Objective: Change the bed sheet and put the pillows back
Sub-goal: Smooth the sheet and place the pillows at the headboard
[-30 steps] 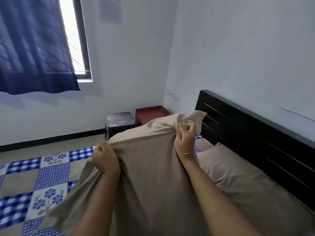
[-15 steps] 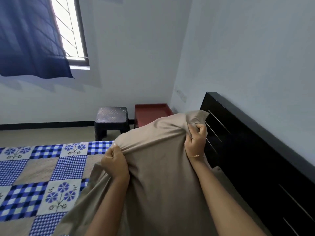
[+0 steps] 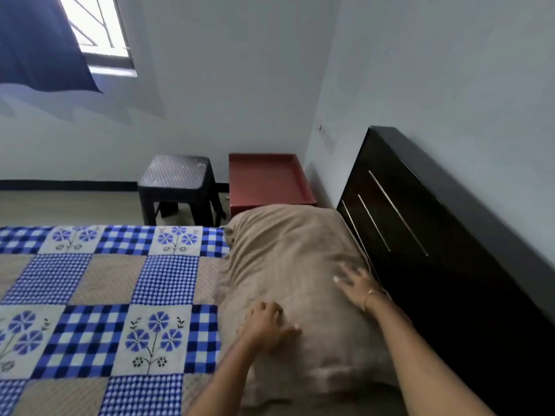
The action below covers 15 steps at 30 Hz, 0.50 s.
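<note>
- Fingers point(image 3: 345, 270) of the right hand point(image 3: 359, 285) are spread and flat, pressing on the pillow point(image 3: 288, 265) near its edge by the headboard point(image 3: 435, 235). They hold nothing.
- Left hand point(image 3: 264, 324) rests on the pillow's near half, on the side toward the sheet point(image 3: 105, 295). Its fingers are loosely bent, knuckles up, thumb stretched out along the fabric. Whether any cloth is pinched under them cannot be told.
- A thin bracelet point(image 3: 368, 295) sits on the right wrist.
- Pillow: beige case, lying flat at the head of the bed, its long side running along the headboard and touching or just beside it. The case is creased across the middle. Its far end reaches the bed's far corner.
- A further stretch of beige fabric point(image 3: 315, 385) shows at the near end of the pillow, between the two forearms. Whether it is a second pillow or part of the same one cannot be told.
- Sheet: blue-and-white check squares, blue flower squares and plain tan squares, spread flat over the mattress. The pillow overlaps its edge.
- Headboard: black, glossy, with thin metal strips, standing against the wall.
- Beyond the bed: a dark stool point(image 3: 177, 184) on the floor, and a red cabinet point(image 3: 267, 178) just beside it in the corner.
- Upper left: a window point(image 3: 99, 28) partly covered by a dark blue curtain point(image 3: 36, 43).
</note>
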### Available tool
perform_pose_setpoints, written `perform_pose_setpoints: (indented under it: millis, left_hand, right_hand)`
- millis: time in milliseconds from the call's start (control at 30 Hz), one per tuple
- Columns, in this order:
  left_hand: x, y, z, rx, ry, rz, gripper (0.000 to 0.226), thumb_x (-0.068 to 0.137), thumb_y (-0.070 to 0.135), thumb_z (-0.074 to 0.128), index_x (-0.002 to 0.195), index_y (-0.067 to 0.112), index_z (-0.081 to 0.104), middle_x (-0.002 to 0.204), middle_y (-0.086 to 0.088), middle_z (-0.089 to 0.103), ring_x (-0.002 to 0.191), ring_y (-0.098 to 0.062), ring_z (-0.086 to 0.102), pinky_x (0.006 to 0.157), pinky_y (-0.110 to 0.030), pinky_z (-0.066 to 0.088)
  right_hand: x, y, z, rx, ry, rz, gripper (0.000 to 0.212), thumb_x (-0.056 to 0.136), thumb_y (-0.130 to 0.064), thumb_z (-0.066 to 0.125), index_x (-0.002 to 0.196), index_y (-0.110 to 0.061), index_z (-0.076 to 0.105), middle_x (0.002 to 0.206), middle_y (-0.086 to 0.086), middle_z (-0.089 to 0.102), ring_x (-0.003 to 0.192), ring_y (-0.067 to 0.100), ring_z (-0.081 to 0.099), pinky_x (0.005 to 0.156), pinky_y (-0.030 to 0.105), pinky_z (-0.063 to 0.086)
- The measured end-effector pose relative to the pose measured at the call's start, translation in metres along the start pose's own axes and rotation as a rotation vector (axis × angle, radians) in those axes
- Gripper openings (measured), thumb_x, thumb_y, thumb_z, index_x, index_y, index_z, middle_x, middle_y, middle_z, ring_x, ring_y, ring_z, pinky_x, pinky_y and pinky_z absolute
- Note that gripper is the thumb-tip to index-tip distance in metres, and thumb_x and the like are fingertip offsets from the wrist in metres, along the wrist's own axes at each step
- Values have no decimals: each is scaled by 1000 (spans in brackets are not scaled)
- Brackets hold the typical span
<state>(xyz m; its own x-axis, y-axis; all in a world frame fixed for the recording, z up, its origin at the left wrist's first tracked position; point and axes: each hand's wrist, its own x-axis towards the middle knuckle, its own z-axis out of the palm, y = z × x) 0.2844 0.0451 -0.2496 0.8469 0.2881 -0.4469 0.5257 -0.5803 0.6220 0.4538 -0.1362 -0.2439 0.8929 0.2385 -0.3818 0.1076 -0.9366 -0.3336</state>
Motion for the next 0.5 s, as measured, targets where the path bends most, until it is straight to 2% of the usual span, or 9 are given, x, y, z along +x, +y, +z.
perform_pose_setpoints:
  millis: [33, 100, 233, 333, 400, 500]
  left_hand:
    - [-1, -5, 13, 104, -32, 14, 67, 75, 64, 59, 132, 33, 41, 137, 2, 35, 127, -22, 36, 107, -40, 31]
    - [-4, -5, 31, 205, -34, 60, 79, 70, 73, 56, 138, 41, 29, 143, 5, 21, 134, -24, 22, 110, -51, 23]
    - [0, -9, 51, 310, 55, 103, 88, 64, 83, 47, 139, 44, 22, 147, 5, 13, 138, -26, 12, 110, -55, 19]
    - [-7, -14, 70, 376, 46, 89, 99, 60, 88, 25, 146, 42, 5, 155, 6, -13, 142, -30, -16, 111, -61, 3]
    - [-13, -15, 78, 409, 60, 80, 102, 56, 87, 11, 146, 42, -5, 152, 9, -28, 136, -34, -33, 105, -66, -9]
    - [-22, -19, 81, 382, 64, 53, 87, 74, 81, 26, 145, 44, -9, 151, 11, -31, 136, -37, -31, 108, -64, -7]
  right_hand:
    - [-5, 16, 18, -41, -70, 33, 65, 88, -63, 38, 145, -41, 17, 157, 6, 6, 143, 32, 10, 117, 43, 11]
    - [-17, 48, 41, -56, -95, 130, 72, 81, -75, 32, 144, -49, 7, 158, -3, -3, 144, 29, 1, 116, 48, 4]
    - [-26, 69, 51, 35, -32, 206, 78, 78, -79, 33, 144, -48, 6, 158, 0, 3, 144, 26, 5, 113, 51, 6]
    - [-29, 70, 56, 62, 8, 203, 79, 77, -79, 34, 144, -47, 8, 158, 1, 6, 144, 25, 7, 113, 50, 6]
    - [-32, 72, 61, 56, 42, 210, 79, 78, -79, 31, 145, -45, 8, 157, 3, 9, 144, 25, 9, 113, 47, 8]
    - [-45, 72, 65, -41, 162, 221, 73, 84, -74, 24, 147, -39, 10, 155, 5, 16, 141, 27, 17, 113, 43, 13]
